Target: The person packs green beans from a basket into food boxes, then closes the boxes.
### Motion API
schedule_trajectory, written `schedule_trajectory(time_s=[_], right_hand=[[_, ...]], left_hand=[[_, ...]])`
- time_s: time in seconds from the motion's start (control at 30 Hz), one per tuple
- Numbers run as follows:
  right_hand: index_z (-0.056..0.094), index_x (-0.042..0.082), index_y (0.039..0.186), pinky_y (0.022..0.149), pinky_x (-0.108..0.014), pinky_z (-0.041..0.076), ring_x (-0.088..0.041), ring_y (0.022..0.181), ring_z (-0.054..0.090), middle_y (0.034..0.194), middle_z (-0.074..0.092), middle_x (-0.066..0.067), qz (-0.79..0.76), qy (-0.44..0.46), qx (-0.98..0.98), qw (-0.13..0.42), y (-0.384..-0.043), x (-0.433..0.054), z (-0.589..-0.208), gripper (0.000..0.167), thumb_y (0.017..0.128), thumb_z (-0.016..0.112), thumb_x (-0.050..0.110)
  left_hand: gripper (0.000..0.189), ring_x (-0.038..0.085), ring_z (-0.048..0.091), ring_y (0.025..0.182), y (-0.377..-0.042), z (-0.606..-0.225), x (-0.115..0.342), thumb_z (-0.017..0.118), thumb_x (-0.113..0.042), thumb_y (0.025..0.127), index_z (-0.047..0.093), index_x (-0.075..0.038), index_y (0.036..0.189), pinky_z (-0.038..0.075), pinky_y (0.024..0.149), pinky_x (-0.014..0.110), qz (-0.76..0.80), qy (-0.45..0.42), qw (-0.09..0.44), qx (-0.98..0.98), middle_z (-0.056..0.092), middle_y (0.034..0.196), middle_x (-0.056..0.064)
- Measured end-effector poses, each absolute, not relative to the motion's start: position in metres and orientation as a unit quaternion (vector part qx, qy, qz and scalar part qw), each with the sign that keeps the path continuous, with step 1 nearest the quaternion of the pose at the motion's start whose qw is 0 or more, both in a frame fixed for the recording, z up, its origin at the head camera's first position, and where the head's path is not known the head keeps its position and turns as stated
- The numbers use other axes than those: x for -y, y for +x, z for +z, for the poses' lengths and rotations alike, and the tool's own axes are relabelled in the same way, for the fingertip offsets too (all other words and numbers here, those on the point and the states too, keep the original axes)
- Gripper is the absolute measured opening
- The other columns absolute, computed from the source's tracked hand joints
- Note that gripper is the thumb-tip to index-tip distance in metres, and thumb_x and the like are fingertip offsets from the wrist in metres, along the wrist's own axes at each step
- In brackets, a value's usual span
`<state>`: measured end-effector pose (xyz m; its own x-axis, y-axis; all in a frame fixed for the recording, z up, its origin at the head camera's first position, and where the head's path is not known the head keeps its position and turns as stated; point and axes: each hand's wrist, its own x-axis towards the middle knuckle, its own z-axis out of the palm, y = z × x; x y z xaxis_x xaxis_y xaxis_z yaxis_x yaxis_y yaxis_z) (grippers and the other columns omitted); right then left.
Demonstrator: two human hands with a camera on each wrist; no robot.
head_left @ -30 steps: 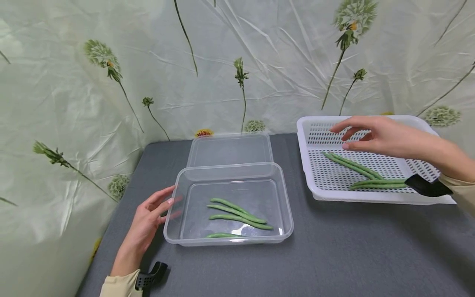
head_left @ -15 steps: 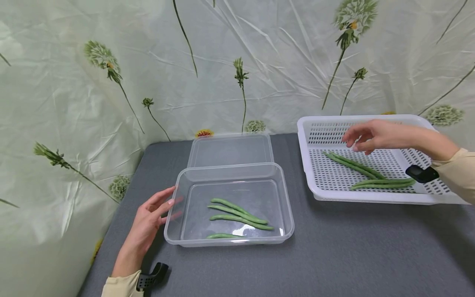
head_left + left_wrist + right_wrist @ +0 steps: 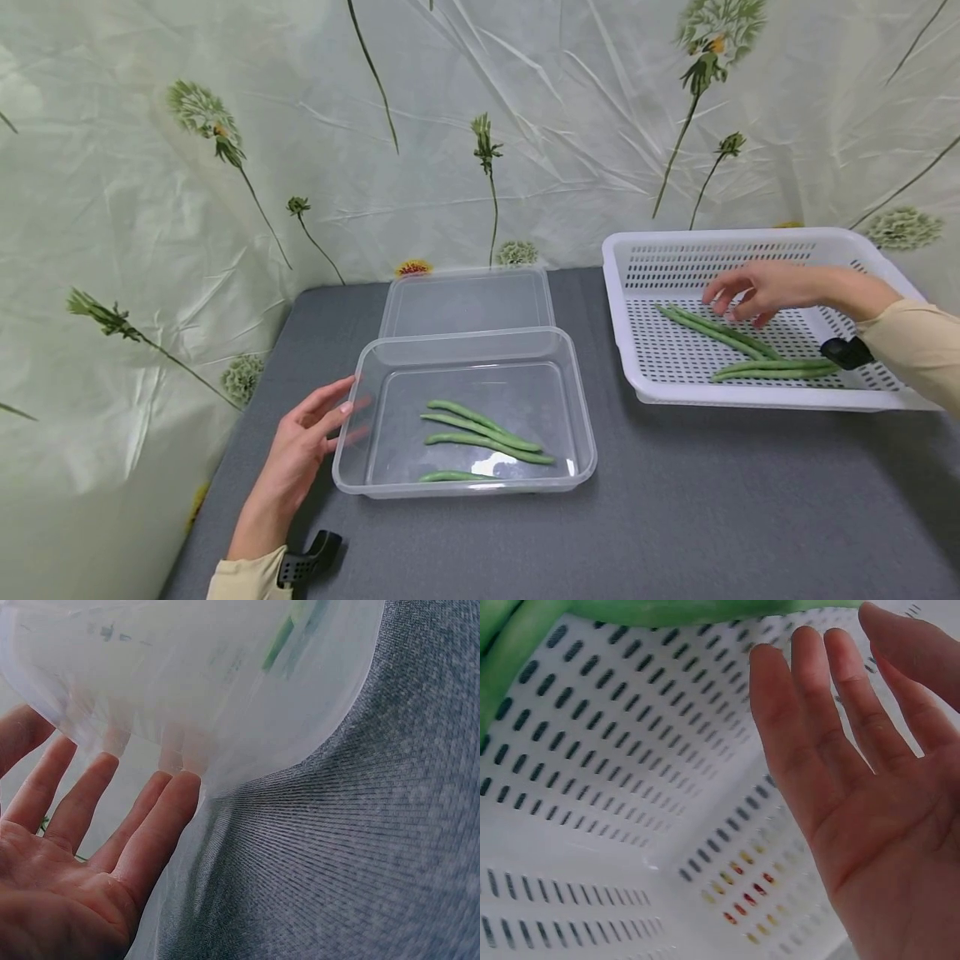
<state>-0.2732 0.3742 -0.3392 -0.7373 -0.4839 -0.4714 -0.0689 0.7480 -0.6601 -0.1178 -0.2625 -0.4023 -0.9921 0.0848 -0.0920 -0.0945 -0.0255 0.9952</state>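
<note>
Fingertips of my left hand [image 3: 294, 454] touch the left wall of a clear plastic container [image 3: 465, 350], its fingers long and relaxed in the left wrist view. Several green beans [image 3: 480, 429] lie on the container's bottom. To the right, my right hand [image 3: 772, 292] hovers inside a white perforated basket [image 3: 626, 333], fingers loosely bent and nothing between them. Just below those fingers, more green beans [image 3: 780, 369] rest on the basket floor. In the right wrist view the palm faces the camera, and part of a green bean [image 3: 675, 611] runs along the top.
A flat clear lid [image 3: 468, 302] lies behind the container. Both vessels stand on a grey cloth-covered table [image 3: 637, 517]. Behind the table hangs a pale sheet [image 3: 420, 200] printed with flowers.
My right hand has moved a little rightward and lower over the beans in the basket. My left hand stays at the container's side.
</note>
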Motion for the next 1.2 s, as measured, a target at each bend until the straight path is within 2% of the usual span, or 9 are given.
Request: schedule_trajectory(time_s=[0.23, 0.4, 0.83, 1.2], right_hand=[[0.057, -0.004, 0.125, 0.061, -0.034, 0.056, -0.017, 0.075, 0.059, 0.1, 0.058, -0.011, -0.312, -0.176, -0.874, 0.329, -0.275, -0.376, -0.354, 0.042, 0.088, 0.073, 0.006], [0.053, -0.005, 0.123, 0.057, -0.03, 0.052, -0.015, 0.071, 0.055, 0.093, 0.054, -0.011, -0.314, -0.204, -0.868, 0.326, -0.275, -0.372, -0.361, 0.044, 0.086, 0.075, 0.005], [0.046, -0.004, 0.128, 0.06, -0.03, 0.051, -0.016, 0.07, 0.053, 0.091, 0.051, -0.01, -0.321, -0.186, -0.856, 0.361, -0.271, -0.371, -0.362, 0.046, 0.09, 0.07, 0.003], [0.051, -0.004, 0.127, 0.056, -0.029, 0.049, -0.016, 0.067, 0.052, 0.091, 0.054, -0.012, -0.329, -0.182, -0.858, 0.351, -0.268, -0.371, -0.361, 0.039, 0.092, 0.065, 0.0]], left_hand=[[0.047, 0.016, 0.06, 0.119, -0.117, -0.402, 0.263, 0.061, -0.015, 0.1, 0.047, -0.004, 0.143, 0.056, 0.087, 0.038, 0.713, -0.01, 0.059, -0.698, 0.054, 0.14, -0.002], [0.046, 0.017, 0.059, 0.119, -0.117, -0.402, 0.264, 0.06, -0.014, 0.1, 0.048, -0.004, 0.143, 0.056, 0.087, 0.038, 0.716, -0.002, 0.061, -0.695, 0.053, 0.141, -0.002], [0.048, 0.017, 0.059, 0.12, -0.117, -0.402, 0.262, 0.061, -0.015, 0.1, 0.047, -0.003, 0.144, 0.055, 0.088, 0.039, 0.716, -0.006, 0.062, -0.695, 0.052, 0.142, 0.0], [0.05, 0.016, 0.059, 0.12, -0.117, -0.401, 0.262, 0.062, -0.018, 0.099, 0.046, -0.002, 0.144, 0.056, 0.087, 0.039, 0.705, -0.013, 0.061, -0.706, 0.051, 0.142, 0.002]])
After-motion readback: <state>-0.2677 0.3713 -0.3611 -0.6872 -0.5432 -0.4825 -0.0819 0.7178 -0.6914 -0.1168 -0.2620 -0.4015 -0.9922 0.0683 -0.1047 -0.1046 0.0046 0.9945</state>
